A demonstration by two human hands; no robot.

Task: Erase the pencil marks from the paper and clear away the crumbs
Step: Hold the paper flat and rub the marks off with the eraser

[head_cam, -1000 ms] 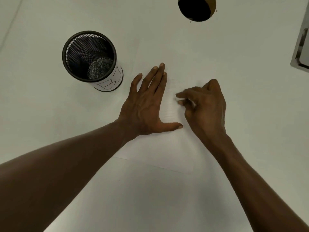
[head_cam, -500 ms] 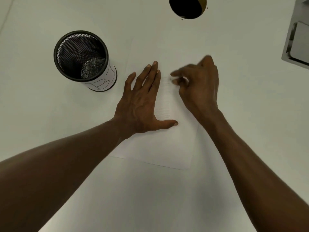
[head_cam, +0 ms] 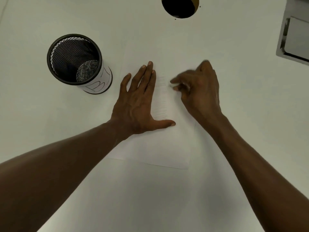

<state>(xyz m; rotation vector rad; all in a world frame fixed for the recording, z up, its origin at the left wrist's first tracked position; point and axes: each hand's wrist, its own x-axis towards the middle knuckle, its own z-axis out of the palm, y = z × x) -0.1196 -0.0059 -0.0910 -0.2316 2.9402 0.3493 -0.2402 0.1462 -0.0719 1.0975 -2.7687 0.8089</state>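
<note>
Mesh pen cup (head_cam: 75, 62) is standing left of the paper (head_cam: 155, 148), just beside the left hand (head_cam: 138, 101), blocking sideways travel there. Round desk hole (head_cam: 179, 7) is sitting beyond the paper's far edge. Metal fixture (head_cam: 294, 36) is occupying the far-right corner. Near desk (head_cam: 150, 198) between the forearms is lying open.

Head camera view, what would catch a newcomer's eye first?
Two bare hands at centre: the left hand pressed flat on the paper, the right hand blurred, fingers curled over faint pencil marks. At upper left stands a black mesh pen cup.
</note>
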